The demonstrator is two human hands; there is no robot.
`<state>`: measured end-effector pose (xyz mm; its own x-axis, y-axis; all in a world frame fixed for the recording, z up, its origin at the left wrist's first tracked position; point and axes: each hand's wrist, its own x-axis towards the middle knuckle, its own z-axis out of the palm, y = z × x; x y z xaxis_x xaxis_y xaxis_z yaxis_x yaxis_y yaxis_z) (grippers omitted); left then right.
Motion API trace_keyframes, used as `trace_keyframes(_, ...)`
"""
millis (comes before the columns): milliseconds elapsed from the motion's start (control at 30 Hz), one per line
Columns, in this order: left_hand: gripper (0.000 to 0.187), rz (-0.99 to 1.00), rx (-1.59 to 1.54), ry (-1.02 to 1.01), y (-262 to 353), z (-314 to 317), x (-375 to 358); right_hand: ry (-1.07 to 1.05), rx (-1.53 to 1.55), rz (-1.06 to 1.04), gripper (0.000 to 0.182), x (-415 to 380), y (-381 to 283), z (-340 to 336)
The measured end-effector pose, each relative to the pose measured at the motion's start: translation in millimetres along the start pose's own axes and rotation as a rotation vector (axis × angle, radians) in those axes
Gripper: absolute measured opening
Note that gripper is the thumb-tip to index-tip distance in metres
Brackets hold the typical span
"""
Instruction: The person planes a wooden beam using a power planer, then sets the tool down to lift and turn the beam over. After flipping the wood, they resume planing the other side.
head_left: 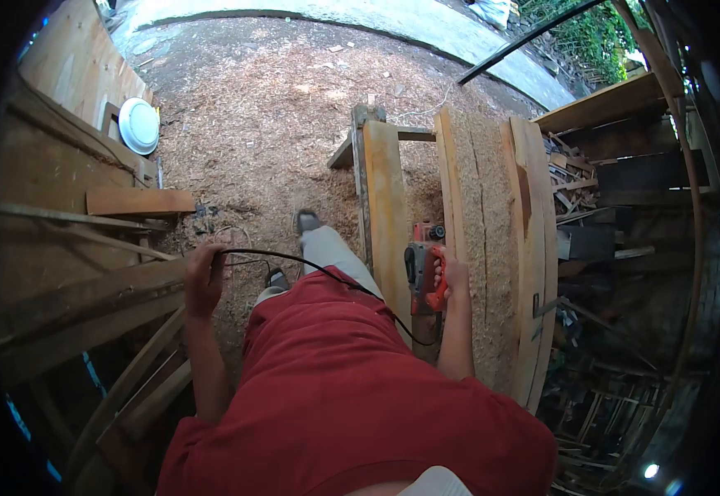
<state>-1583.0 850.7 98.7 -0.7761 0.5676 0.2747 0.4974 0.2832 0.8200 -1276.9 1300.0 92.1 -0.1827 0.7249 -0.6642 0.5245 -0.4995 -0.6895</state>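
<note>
My right hand (453,275) is wrapped round the red handle of a power planer (423,279), which lies over the gap between a pale board and the shavings-covered bench. Out to the left, my left hand (205,277) is closed on the black power cord (294,258). From there the cord arcs across the front of my red shirt to the rear of the planer. Left of the planer is the long pale board (387,190), resting on a wooden support.
Wood shavings (252,116) cover the ground. Planks (529,182) edge the bench at right. A white round lid (138,126) and a short wooden block (140,201) are at left. Scrap wood (573,178) is piled at right.
</note>
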Motion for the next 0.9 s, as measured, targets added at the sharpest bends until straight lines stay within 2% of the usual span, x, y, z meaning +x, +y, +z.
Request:
trace_keyframes(67, 0.004, 0.084, 0.1, 0.095, 7.3, -11.5, -40.7, -0.003, 0.003, -0.039, 0.031, -27.4, 22.6, -14.4)
trace_keyframes(133, 0.005, -0.032, 0.002, 0.166, 29.3, -19.0, -80.2, -0.029, 0.032, -0.099, 0.034, -48.3, 44.1, -36.2)
trace_keyframes(167, 0.005, -0.021, 0.015, 0.181, 40.5, -24.0, -99.8, -0.046, 0.04, -0.111, 0.034, -57.9, 55.5, -46.2)
trace_keyframes(233, 0.007, -0.12, 0.081, 0.134, 63.4, -33.7, -135.2, -0.085, 0.027, -0.164, 0.036, -82.1, 67.0, -58.8)
trace_keyframes(367, 0.011, -0.057, 0.086, 0.257, 105.9, -37.6, -220.8, -0.138, 0.03, -0.238, 0.035, -114.5, 105.9, -88.5)
trace_keyframes(433, 0.016, 0.032, 0.227, 0.394, 115.2, -36.0, -275.0, -0.174, 0.015, -0.256, 0.035, -134.1, 127.7, -108.9)
trace_keyframes(533, 0.014, -0.036, 0.222, 0.521, 151.6, -34.1, -365.9, -0.246, 0.018, -0.267, 0.034, -172.7, 169.5, -150.7)
trace_keyframes(567, 0.014, -0.036, 0.237, 0.523, 151.6, -30.0, -402.5, -0.263, 0.047, -0.257, 0.034, -184.4, 187.7, -165.9)
trace_keyframes(633, 0.007, -0.214, 0.017, 0.564, 175.4, -31.4, -453.4, -0.303, 0.009, -0.264, 0.033, -198.7, 218.9, -200.5)
trace_keyframes(667, 0.005, -0.235, -0.068, 0.591, 190.3, -28.1, -483.0, -0.323, 0.024, -0.256, 0.033, -207.5, 237.5, -215.6)
trace_keyframes(767, 0.008, -0.176, -0.018, 0.551, 214.1, -27.5, -557.7, -0.383, 0.094, -0.234, 0.031, -253.7, 287.3, -259.4)
trace_keyframes(800, 0.01, -0.105, 0.034, 0.539, 229.6, -27.1, -576.8, -0.354, 0.042, -0.24, 0.03, -279.4, 293.6, -274.7)
trace_keyframes(900, 0.012, -0.107, 0.132, 0.525, 282.1, -26.6, -634.6, -0.311, -0.018, -0.256, 0.029, -319.2, 331.6, -312.2)
